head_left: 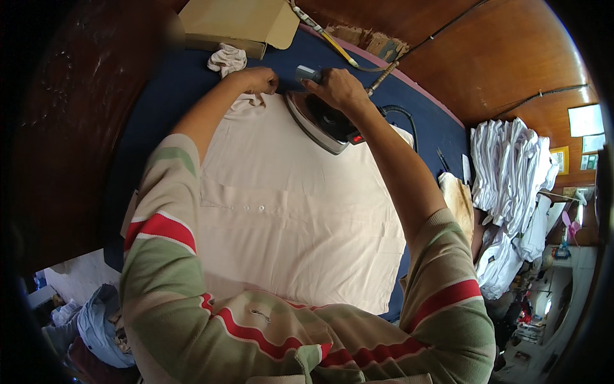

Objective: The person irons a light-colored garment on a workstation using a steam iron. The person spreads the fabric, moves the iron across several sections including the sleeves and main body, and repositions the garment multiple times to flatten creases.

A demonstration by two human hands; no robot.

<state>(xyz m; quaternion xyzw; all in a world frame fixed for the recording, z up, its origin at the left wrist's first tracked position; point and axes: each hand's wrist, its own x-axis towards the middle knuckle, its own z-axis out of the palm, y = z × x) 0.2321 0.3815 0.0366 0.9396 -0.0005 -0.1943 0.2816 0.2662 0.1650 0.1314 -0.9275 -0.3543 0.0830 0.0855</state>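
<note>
A pale cream garment (275,237) lies spread on a dark blue ironing surface (173,83), with small buttons along a placket across it. My right hand (341,88) is wrapped round the handle of an electric iron (318,125). The iron's soleplate rests on the garment's far part, and a red light glows at its rear. To the left of the iron, my left hand (258,80) is closed with its fingers curled, near bunched cloth at the garment's far left edge. Whatever those fingers hold is hidden. A crumpled cream cloth portion (227,59) lies just beyond my left wrist.
An open cardboard box (233,25) stands at the far left. The iron's cord (409,118) loops at the right. White hanging shirts (508,169) crowd the right side, near a scorched cloth (457,201) and a pen (442,159). Piled clothes (99,326) lie lower left.
</note>
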